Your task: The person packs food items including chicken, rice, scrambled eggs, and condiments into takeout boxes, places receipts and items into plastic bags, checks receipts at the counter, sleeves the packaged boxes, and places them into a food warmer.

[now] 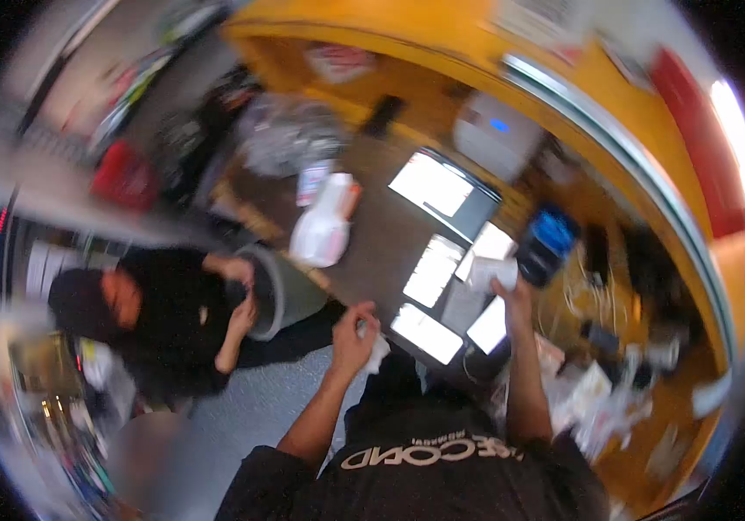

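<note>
One white cylindrical object [482, 276] is being held in the right hand [516, 298], above the right part of the brown surface [377, 260]. Its long axis is lying roughly crosswise to the wearer's body, one end pointing left and the other running in under the fingers; blur is hiding the finer detail of its ends. The right fingers are closing around its right portion, with only the object's width between them. The left hand [353, 343] is hovering by the front edge of the surface, its fingers curling, thumb and forefinger nearly meeting, and a crumpled white wad [377, 356] is protruding below the palm, its long axis unclear.

Beneath and beside the cylinder, bright white panels [435, 270] are lying at differing angles, and a dark device with a blue screen [552, 233] is standing just to the right. Farther left, a white container [322, 234] is resting on the surface. Beyond the left hand, a person in black [177, 304] is sitting beside a grey bin [298, 291], both hands near its rim.
</note>
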### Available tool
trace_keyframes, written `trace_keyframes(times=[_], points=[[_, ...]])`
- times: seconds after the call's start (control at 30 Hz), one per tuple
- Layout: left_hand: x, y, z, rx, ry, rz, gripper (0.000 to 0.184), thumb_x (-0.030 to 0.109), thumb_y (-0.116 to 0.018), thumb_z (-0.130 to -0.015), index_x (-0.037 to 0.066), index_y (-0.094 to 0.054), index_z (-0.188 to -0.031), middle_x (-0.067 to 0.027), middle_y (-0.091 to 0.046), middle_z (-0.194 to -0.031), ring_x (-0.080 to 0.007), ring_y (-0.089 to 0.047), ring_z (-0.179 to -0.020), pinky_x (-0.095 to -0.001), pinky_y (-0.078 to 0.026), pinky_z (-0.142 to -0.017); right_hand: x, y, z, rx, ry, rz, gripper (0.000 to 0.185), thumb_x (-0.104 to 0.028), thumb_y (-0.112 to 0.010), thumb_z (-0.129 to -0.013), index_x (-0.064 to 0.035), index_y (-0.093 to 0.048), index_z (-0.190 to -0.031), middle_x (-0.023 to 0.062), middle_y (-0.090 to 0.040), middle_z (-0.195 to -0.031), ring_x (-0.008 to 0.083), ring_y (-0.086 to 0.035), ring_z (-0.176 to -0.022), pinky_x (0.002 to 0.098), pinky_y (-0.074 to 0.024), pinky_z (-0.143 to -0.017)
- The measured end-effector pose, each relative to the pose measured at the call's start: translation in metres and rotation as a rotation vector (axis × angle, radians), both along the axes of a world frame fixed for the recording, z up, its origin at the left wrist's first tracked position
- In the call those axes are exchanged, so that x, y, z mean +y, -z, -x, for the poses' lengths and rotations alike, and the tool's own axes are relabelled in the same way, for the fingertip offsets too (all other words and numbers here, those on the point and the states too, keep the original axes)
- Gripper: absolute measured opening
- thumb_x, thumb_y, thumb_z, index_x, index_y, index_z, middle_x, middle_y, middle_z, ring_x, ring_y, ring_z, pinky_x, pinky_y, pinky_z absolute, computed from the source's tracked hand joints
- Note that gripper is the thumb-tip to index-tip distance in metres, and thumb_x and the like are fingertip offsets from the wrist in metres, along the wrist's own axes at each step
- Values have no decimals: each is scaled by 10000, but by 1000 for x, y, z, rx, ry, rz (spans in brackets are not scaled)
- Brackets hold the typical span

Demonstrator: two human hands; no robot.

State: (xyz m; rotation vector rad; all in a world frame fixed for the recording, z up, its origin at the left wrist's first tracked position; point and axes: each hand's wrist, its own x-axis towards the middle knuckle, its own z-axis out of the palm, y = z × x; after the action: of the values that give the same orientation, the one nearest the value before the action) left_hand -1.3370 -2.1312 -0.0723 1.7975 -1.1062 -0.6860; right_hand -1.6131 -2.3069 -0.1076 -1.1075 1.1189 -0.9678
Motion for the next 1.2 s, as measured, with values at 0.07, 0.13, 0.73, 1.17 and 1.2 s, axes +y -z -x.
trace_keyframes(times=[0.07,0.13,0.73,1.17,1.2], points=[[68,5,13,-7,-115,-25,384,-2,-594,-788,48,-566,-1168,-103,-616,-1014,-256,-598,-1006,-359,-481,-865,24,-3,-19,-20,-214,-3,301,-133,-652,-888,10,-592,-1145,52,-641,-1044,141,-587,-954,298,-462,-873],[128,14,30,10,-177,-72,440,-3,-570,-753,69,-552,-1187,-116,-567,-1001,-285,-583,-930,-384,-479,-834,51,-14,-44,-24,-363,-70,304,-216,-595,-938,24,-627,-1123,84,-632,-1061,157,-585,-954,306,-466,-850],[685,2,-73,-201,-1193,-31,389,-74,-607,-716,60,-618,-1082,-92,-591,-991,-186,-579,-935,-301,-488,-796,545,-16,-431,208,-2443,-532,865,153,-627,-737,-170,-337,-1485,54,-479,-1404,222,-496,-1232,295,-491,-851],[927,50,-264,336,-1892,-12,187,53,-698,-822,14,-688,-1005,-92,-695,-934,-167,-642,-771,-297,-514,-682,793,41,-831,197,-2167,167,662,114,-608,-586,-62,-621,-1225,82,-652,-1092,183,-622,-971,312,-509,-854],[938,49,-289,270,-1881,-22,180,59,-697,-826,15,-699,-1000,-95,-699,-941,-167,-643,-783,-293,-514,-692,809,57,-882,136,-2074,207,628,117,-651,-602,-56,-630,-1206,80,-648,-1101,184,-619,-999,324,-508,-874]])
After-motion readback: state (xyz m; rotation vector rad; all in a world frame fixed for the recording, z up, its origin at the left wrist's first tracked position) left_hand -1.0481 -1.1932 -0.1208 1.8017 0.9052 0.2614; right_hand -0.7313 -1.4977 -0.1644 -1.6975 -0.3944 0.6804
